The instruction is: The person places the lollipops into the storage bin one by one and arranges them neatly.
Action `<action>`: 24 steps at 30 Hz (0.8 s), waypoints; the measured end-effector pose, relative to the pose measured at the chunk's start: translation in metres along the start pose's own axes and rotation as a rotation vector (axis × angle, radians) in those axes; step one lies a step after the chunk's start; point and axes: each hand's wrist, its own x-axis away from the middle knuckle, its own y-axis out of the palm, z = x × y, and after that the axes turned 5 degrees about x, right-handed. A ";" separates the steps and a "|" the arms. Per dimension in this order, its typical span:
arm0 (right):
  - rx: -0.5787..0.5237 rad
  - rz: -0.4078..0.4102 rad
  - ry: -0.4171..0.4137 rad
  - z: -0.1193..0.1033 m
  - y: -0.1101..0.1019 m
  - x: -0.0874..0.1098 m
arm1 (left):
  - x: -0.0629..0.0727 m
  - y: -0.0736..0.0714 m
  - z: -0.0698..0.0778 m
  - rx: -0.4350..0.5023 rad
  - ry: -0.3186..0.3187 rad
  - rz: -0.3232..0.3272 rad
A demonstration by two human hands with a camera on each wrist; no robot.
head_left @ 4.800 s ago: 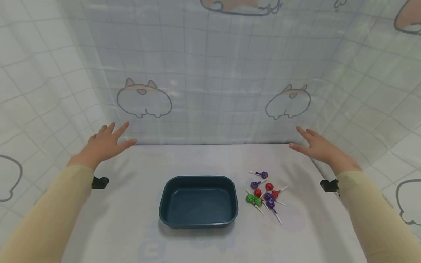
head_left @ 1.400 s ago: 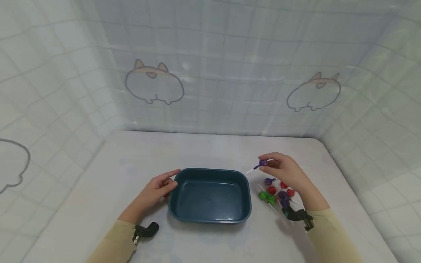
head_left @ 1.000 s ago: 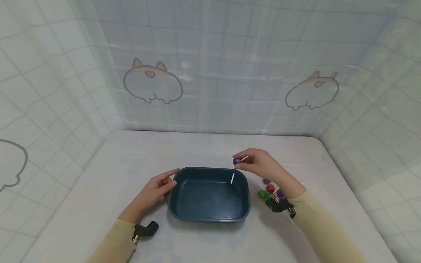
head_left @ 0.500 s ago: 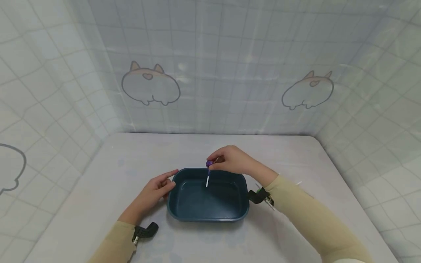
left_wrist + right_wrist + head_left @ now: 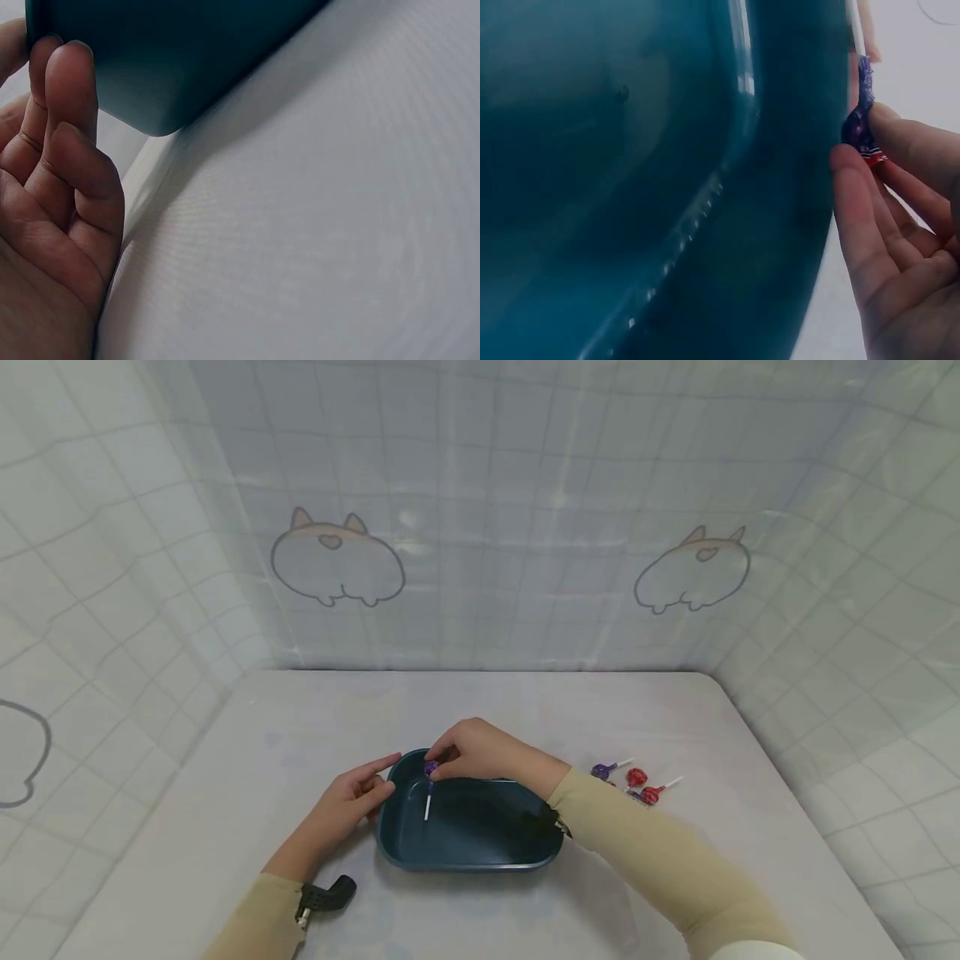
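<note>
A dark teal plastic tray (image 5: 470,867) sits on the white tabletop. My left hand (image 5: 348,802) holds it by the left rim, thumb at the edge; in the left wrist view its bent fingers (image 5: 71,86) meet the outer wall. Over the tray's far left corner, my right hand (image 5: 487,750) pinches a purple-wrapped lollipop (image 5: 431,769) by its candy end between thumb and fingers. Its white stick points down toward the tray's inside. In the right wrist view the same lollipop (image 5: 857,129) shows beside the tray wall (image 5: 795,172).
Several lollipops lie right of the tray, among them a purple one (image 5: 602,772) and a red one (image 5: 637,777). My right sleeve (image 5: 660,843) hides part of that pile. A grid-patterned curtain (image 5: 480,568) surrounds the table at the back and sides.
My right hand has picked up the purple lollipop from the pile and carried it left across the tray. My left hand has come from the table's far left to the tray's rim.
</note>
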 end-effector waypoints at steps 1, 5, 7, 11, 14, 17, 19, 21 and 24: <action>0.017 -0.007 -0.004 -0.001 0.003 -0.003 | 0.000 -0.001 0.000 -0.002 0.004 -0.001; 0.078 -0.036 -0.013 -0.008 0.017 -0.014 | 0.006 -0.001 0.009 0.002 0.027 -0.015; 0.104 -0.047 -0.020 -0.011 0.023 -0.018 | 0.008 0.000 0.016 0.011 0.037 -0.021; 0.131 -0.060 -0.038 -0.015 0.030 -0.026 | 0.012 0.002 0.025 0.024 0.071 -0.022; 0.136 -0.077 -0.046 -0.017 0.038 -0.032 | 0.013 0.002 0.023 0.028 0.088 -0.017; 0.145 -0.096 -0.047 -0.018 0.048 -0.035 | 0.014 0.001 0.022 0.037 0.090 -0.022; 0.157 -0.099 -0.046 -0.018 0.053 -0.036 | 0.014 0.002 0.022 0.040 0.084 -0.025; 0.171 -0.097 -0.054 -0.019 0.057 -0.037 | 0.014 0.002 0.022 0.040 0.078 -0.021; 0.194 -0.092 -0.064 -0.022 0.061 -0.039 | 0.013 0.002 0.022 0.033 0.077 -0.017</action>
